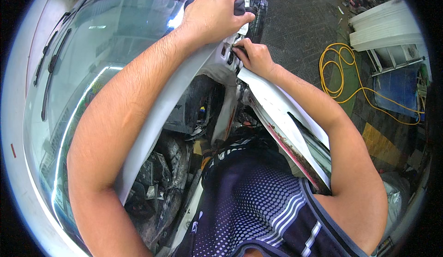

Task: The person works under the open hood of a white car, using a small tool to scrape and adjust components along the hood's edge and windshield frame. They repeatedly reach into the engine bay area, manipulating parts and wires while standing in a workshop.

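Note:
I stand in the open doorway of a white car, between its windshield pillar (154,132) and a white door (277,100). At the far end of the pillar, my left hand (212,17) is wrapped round a rounded black object (239,7), whose kind is mostly hidden by the fingers. Nearer and to the right, my right hand (253,56) reaches the bare metal by the door's front edge. Its fingers are pinched together beside a black round part (230,58). What they hold, if anything, is too small to name.
The windshield (106,35) with black wipers (53,65) fills the left side. A tyre (261,19) stands beyond my hands. On the dark floor mat at right lies a coiled yellow hose (340,63), near a blue bin (394,88) and white panels (378,26).

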A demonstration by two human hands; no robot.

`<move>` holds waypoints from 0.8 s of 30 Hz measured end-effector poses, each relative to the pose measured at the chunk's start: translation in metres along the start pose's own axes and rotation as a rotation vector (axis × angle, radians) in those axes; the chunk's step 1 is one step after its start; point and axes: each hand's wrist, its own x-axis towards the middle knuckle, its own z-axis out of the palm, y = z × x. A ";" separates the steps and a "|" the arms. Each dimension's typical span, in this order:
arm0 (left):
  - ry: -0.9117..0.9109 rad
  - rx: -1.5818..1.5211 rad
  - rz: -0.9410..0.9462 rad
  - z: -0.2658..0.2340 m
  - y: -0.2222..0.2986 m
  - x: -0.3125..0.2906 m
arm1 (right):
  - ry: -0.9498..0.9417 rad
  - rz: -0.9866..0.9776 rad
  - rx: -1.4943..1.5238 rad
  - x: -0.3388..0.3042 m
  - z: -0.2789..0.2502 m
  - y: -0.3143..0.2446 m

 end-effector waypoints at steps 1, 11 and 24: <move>0.003 0.005 0.006 0.000 0.000 0.000 | -0.024 -0.011 -0.021 -0.002 0.000 0.004; -0.009 0.021 0.003 0.002 -0.001 0.002 | -0.126 -0.119 -0.090 -0.004 -0.005 0.017; 0.039 0.042 0.039 0.003 -0.002 -0.001 | -0.148 -0.088 0.019 0.001 -0.007 0.012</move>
